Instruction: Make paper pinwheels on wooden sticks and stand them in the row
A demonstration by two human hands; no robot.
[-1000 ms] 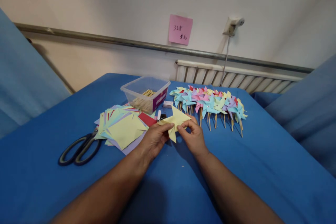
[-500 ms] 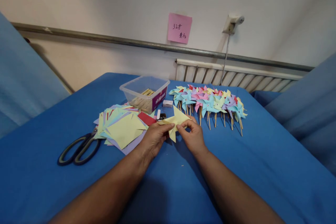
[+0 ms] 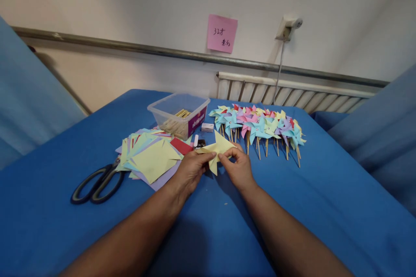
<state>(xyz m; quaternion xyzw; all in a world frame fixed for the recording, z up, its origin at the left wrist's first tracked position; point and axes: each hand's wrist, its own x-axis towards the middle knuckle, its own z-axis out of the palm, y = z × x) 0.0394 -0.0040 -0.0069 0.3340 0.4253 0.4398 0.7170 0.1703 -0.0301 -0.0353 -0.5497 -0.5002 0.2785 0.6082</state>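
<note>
The left hand (image 3: 192, 171) and right hand (image 3: 239, 168) are pinching the yellow paper (image 3: 221, 143), their grips closely flanking its centre, well in from the far edge of the desk (image 3: 279, 199).

- Yellow paper pinwheel (image 3: 219, 146): centre partly under the thumbs, side tips lost behind left hand (image 3: 192, 169) and right hand (image 3: 239, 165).
- Most fingers of both hands: hidden from view.
- Left forearm (image 3: 139, 225), right forearm (image 3: 289, 227): cut by bottom edge.
- Scissors (image 3: 108, 174): blades mostly under paper stack (image 3: 156, 160).
- Black item (image 3: 201, 143): partly covered, can't identify.
- Small box (image 3: 207, 127): print unreadable.
- Rear pinwheels (image 3: 253, 111): sticks blocked.
- White speck (image 3: 225, 203): too small.
</note>
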